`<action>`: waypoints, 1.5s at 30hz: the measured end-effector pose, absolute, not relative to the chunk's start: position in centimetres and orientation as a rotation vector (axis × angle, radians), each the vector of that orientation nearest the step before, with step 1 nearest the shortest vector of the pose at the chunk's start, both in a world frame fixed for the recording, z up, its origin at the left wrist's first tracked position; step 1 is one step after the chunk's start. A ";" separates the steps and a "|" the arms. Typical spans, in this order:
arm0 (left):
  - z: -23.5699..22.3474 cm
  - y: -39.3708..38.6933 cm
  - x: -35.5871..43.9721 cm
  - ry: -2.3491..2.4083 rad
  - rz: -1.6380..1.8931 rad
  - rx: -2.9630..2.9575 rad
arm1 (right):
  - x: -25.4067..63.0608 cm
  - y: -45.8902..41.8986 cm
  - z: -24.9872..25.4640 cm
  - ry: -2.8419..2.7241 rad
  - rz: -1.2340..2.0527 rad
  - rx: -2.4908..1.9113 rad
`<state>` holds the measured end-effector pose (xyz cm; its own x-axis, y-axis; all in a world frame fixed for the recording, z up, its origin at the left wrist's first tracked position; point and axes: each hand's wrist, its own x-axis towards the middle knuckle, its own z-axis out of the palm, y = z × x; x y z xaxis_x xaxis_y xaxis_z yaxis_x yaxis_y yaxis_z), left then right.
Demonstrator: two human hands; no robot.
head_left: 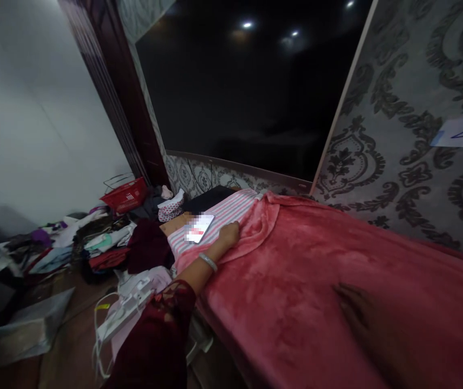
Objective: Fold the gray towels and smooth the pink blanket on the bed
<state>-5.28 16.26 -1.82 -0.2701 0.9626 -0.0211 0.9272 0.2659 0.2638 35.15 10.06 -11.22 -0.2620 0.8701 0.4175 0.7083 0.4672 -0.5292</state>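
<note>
A plush red-pink blanket (296, 270) is spread over a long raised surface, its far left end folded back in wrinkles. My left hand (229, 235), with a bracelet at the wrist, is closed at that wrinkled end and grips the blanket. Under it shows a grey, pink and white striped cloth (231, 208). A lit phone (201, 228) lies on the stripes, just left of my left hand. Over the blanket's near right part rests my right hand (356, 310), dim and slightly blurred, its fingers stretched out and holding nothing.
A big dark television (251, 92) hangs behind on patterned wallpaper. At the left, heaps of clothes (105, 237) and a red basket (125, 195) stand near the wall. A white power strip (123, 316) with cables lies beside my left forearm.
</note>
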 end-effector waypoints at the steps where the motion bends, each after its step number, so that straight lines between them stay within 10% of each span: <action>1: -1.8 15.8 -5.5 2.363 0.295 1.777 | 35.1 10.1 -11.1 -2.047 0.311 -1.297; 45: 0.5 3.5 -13.0 2.329 0.558 1.766 | 34.6 10.6 -11.5 -2.061 0.275 -1.232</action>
<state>-12.96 3.47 0.53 -0.2862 0.9538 0.0916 0.8918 0.2302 0.3894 34.58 10.56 -11.47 -0.2939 0.8357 0.4640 0.6850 0.5227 -0.5075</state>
